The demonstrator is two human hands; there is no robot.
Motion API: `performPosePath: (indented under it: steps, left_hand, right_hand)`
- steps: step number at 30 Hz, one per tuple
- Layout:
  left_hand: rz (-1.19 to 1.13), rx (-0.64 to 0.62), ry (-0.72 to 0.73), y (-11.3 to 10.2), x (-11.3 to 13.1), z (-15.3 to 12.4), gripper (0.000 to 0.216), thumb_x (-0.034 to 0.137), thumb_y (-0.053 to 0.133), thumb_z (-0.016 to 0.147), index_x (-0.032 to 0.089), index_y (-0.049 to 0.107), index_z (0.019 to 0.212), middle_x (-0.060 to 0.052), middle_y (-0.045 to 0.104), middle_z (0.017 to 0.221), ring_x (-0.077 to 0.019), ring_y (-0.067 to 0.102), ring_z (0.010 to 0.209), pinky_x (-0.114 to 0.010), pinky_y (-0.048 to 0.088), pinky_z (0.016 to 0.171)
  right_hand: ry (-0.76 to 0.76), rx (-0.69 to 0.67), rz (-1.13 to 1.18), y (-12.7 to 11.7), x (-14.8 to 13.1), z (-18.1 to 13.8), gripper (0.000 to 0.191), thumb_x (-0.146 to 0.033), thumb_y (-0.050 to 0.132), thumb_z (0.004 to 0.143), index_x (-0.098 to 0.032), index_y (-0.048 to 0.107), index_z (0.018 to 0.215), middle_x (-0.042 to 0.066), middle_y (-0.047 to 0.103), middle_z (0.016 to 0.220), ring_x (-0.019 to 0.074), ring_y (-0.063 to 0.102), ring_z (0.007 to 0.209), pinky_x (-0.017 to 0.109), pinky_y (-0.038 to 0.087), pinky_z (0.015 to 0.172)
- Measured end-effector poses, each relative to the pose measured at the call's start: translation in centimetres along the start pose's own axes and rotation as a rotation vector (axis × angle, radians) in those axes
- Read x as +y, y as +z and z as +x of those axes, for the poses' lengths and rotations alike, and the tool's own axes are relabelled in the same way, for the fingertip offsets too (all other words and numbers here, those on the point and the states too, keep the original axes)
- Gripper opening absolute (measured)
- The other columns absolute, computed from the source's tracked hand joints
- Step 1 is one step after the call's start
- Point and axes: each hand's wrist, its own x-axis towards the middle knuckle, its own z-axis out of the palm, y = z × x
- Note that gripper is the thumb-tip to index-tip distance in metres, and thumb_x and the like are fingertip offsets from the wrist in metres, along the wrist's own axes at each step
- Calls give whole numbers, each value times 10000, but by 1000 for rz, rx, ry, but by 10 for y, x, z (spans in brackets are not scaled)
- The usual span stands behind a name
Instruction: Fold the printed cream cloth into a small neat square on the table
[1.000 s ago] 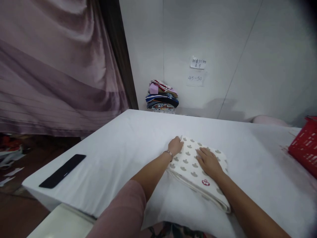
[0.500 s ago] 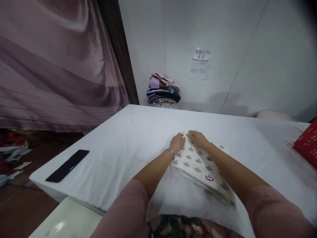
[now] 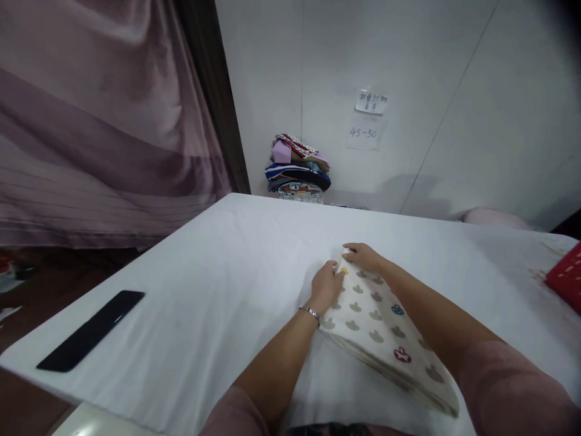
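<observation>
A folded cream cloth [image 3: 376,330] printed with grey bunny heads, plus a few coloured ones, lies on the white-covered table [image 3: 200,290] in front of me. Its layers show along the near edge. My right hand [image 3: 362,257] pinches the cloth's far corner between thumb and fingers. Just below and to the left, my left hand [image 3: 327,284] grips the cloth's left edge, with the thumb on top near a small yellow print. A bracelet [image 3: 311,312] circles my left wrist. The undersides of the fingers are partly hidden.
A flat black object [image 3: 93,330] lies at the table's left edge. Beyond the far edge rises a stack of folded fabrics [image 3: 298,166] against the wall. A red item [image 3: 566,278] sits at the right. A mauve curtain [image 3: 104,121] hangs at the left.
The view has moved in closer, so the table and cloth look larger and lower. My left hand has slid a little down the cloth's edge, away from the right hand at the corner.
</observation>
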Motion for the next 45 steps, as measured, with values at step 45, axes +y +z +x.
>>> performPosePath:
  steps: [45]
  left_hand:
    - [-176, -223, 13, -24, 5, -39, 427, 304, 578, 759, 188, 512, 1165, -87, 641, 1094, -237, 604, 959, -309, 463, 801]
  right_hand:
    - [-12, -65, -102, -3, -14, 2, 346, -372, 530, 805, -185, 679, 1055, 55, 701, 969, 204, 619, 849, 290, 462, 777]
